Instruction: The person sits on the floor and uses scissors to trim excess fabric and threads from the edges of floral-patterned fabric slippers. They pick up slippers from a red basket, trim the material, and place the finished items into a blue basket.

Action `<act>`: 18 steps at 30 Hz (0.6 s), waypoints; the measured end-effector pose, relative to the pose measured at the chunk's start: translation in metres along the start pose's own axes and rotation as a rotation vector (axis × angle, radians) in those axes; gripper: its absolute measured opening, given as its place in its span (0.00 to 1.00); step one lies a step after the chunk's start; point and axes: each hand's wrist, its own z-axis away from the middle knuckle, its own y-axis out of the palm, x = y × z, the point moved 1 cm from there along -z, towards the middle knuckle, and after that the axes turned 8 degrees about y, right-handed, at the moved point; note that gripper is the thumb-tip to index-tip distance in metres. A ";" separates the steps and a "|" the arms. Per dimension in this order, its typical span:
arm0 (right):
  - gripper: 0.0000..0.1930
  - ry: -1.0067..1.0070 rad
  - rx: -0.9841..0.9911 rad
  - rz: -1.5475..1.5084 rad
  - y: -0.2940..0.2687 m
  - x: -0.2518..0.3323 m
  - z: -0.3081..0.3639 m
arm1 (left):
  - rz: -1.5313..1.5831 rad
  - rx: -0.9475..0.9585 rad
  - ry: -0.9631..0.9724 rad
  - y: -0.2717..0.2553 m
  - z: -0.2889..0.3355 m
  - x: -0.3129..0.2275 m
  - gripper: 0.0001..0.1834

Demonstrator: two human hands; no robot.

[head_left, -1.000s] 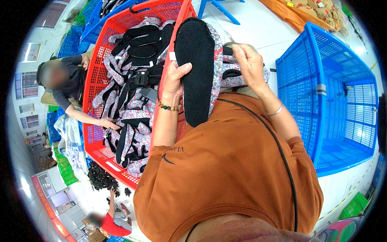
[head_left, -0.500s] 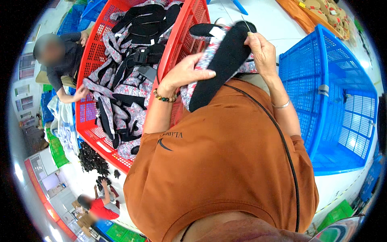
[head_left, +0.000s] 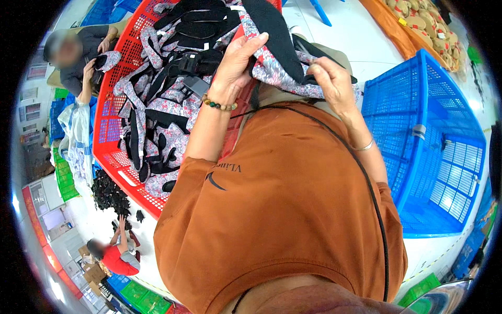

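At upper centre I have 1 patterned, black-soled slipper [head_left: 272, 39], gripped by the left hand [head_left: 232, 67]; the right hand [head_left: 333, 82] curls near its edge, pinching or not I cannot tell. I judge this close handwork, calling for a steady left grip.

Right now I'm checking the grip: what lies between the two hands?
In the head view, a black-soled floral slipper lies between the left hand and right hand.
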 end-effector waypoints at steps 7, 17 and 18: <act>0.20 0.032 0.034 -0.016 0.001 0.014 0.001 | 0.091 -0.140 -0.018 -0.001 -0.008 0.012 0.16; 0.19 0.091 -0.131 -0.070 -0.001 0.008 0.003 | 0.104 0.088 -0.022 0.028 0.004 -0.013 0.10; 0.18 0.095 -0.135 -0.098 -0.001 0.007 0.002 | 0.021 0.087 -0.005 0.037 0.005 -0.016 0.12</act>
